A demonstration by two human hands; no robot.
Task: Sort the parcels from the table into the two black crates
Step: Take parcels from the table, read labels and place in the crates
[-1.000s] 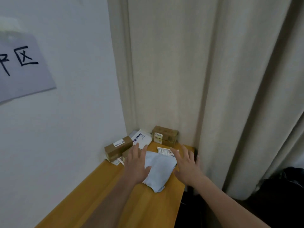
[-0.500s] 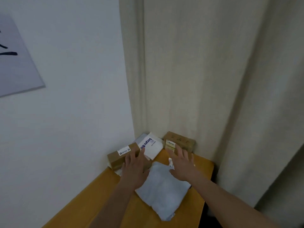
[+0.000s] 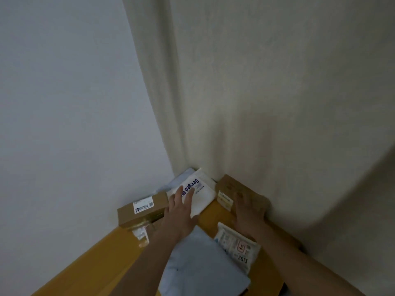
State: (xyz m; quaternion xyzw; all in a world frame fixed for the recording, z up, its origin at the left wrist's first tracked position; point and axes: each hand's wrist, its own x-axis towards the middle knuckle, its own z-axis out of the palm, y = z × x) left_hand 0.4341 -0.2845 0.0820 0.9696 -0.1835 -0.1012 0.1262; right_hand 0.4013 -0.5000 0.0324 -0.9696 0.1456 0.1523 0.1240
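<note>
Several parcels lie in the far corner of a yellow wooden table. My left hand hovers with fingers spread over a white mailer with blue print, beside a long brown box with a white label. My right hand rests flat on a brown cardboard box against the curtain; whether it grips the box is unclear. Nearer to me lie a pale blue soft parcel and a printed white pouch marked 2013. No black crate is in view.
A white wall borders the table on the left and a cream curtain hangs behind and to the right. A small clear-wrapped packet sits under the long brown box. The table's right edge drops off near the curtain.
Both hands have left the pale blue parcel and reached further into the corner: left over the white mailer, right onto the brown box. The view has tilted closer.
</note>
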